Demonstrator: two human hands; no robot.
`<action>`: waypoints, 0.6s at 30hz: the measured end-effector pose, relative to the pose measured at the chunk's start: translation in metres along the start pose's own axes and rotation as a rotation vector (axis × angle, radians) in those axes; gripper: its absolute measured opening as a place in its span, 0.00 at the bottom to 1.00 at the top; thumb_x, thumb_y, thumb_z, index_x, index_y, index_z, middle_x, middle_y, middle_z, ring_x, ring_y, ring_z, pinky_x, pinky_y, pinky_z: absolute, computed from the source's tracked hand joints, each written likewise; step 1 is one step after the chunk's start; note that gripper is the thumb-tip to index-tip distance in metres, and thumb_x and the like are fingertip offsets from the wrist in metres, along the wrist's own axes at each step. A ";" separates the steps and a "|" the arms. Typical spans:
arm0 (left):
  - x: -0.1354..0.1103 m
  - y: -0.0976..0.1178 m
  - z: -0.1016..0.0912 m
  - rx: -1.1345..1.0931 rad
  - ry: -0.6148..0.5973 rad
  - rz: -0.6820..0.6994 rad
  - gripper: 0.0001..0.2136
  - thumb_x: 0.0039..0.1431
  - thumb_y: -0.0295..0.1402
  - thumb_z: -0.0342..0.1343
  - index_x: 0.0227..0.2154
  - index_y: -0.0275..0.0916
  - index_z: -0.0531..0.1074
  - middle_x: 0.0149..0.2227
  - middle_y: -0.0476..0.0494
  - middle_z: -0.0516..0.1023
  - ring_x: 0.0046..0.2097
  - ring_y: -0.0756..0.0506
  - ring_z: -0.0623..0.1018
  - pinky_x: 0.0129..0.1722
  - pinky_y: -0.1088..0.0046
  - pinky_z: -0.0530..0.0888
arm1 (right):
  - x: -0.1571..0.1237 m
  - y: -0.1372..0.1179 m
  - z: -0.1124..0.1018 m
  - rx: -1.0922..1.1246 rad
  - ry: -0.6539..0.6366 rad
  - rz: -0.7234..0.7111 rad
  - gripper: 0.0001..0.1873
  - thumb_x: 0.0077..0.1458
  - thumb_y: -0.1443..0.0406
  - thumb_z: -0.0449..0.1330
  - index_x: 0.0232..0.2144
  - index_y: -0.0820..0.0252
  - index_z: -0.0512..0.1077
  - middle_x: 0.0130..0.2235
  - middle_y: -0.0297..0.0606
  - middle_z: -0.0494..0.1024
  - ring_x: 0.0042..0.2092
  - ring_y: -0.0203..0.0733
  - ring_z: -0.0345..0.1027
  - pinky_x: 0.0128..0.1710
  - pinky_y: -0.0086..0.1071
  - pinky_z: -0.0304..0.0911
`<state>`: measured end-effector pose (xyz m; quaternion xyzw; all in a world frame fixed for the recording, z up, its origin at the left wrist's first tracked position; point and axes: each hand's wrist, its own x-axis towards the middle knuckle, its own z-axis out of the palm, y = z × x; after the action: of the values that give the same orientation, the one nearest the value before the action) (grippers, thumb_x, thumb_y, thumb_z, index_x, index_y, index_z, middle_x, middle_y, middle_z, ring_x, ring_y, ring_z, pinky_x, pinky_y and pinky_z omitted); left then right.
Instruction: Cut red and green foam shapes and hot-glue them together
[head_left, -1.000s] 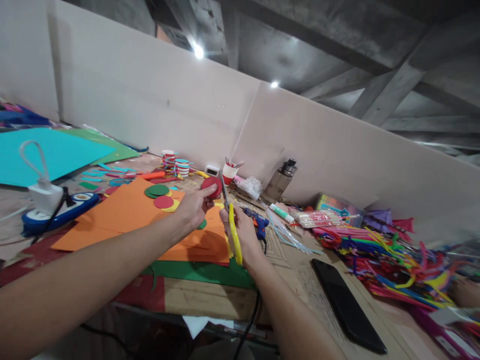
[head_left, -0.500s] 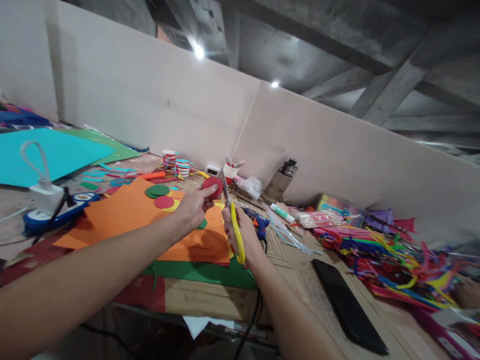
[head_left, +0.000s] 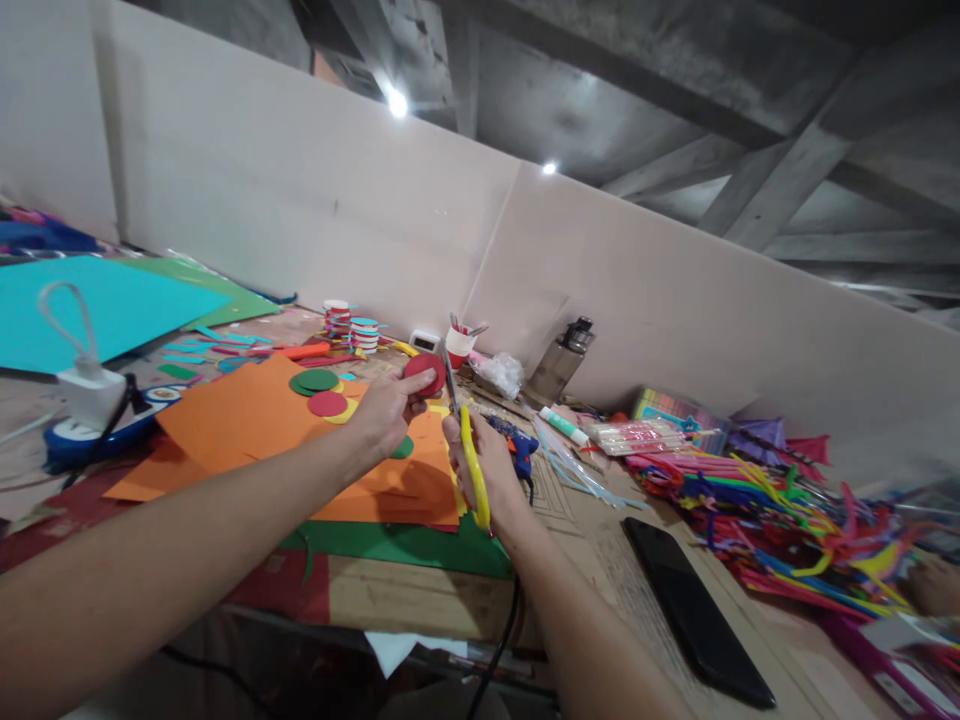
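Observation:
My left hand (head_left: 386,412) pinches a red foam circle (head_left: 423,374) between thumb and fingers, holding it up over the orange sheet (head_left: 247,420). My right hand (head_left: 487,470) grips yellow-handled scissors (head_left: 466,450), whose blades point up and meet the right edge of the red circle. Green, red and yellow cut circles (head_left: 321,390) lie on the orange sheet just left of my left hand.
A blue glue gun (head_left: 514,445) lies behind my right hand. A black phone (head_left: 694,610) rests at the right, beside a heap of coloured strips (head_left: 780,510). A metal bottle (head_left: 559,362), a cup (head_left: 459,345), a turquoise sheet (head_left: 112,305) and a white charger (head_left: 86,385) stand around.
Both hands hold almost the same pose; my right hand with the scissors has shifted very slightly toward the red circle.

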<state>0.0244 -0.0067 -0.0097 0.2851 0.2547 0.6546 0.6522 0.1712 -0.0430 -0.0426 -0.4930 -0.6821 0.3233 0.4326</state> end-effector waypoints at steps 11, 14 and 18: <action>-0.007 0.010 -0.003 0.837 -0.310 0.149 0.05 0.45 0.32 0.61 0.26 0.36 0.77 0.25 0.48 0.76 0.29 0.49 0.72 0.32 0.74 0.66 | 0.004 -0.022 -0.014 0.353 0.282 -0.049 0.23 0.47 0.57 0.67 0.41 0.52 0.61 0.28 0.25 0.67 0.19 0.27 0.57 0.17 0.23 0.56; -0.008 0.011 -0.004 1.038 -0.404 0.127 0.06 0.45 0.34 0.61 0.24 0.36 0.76 0.22 0.50 0.74 0.27 0.49 0.70 0.28 0.74 0.63 | 0.006 -0.025 -0.020 0.389 0.250 -0.092 0.26 0.45 0.60 0.68 0.43 0.51 0.60 0.31 0.26 0.70 0.23 0.29 0.62 0.21 0.24 0.59; -0.009 0.010 -0.006 1.087 -0.498 0.081 0.06 0.44 0.35 0.61 0.21 0.37 0.74 0.20 0.52 0.71 0.25 0.50 0.68 0.25 0.74 0.61 | 0.006 -0.025 -0.019 0.374 0.184 -0.129 0.26 0.40 0.64 0.70 0.41 0.53 0.63 0.29 0.27 0.70 0.30 0.34 0.67 0.29 0.27 0.64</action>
<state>0.0132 -0.0155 -0.0071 0.7322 0.3815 0.3683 0.4274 0.1784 -0.0448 -0.0115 -0.3868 -0.5981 0.3695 0.5967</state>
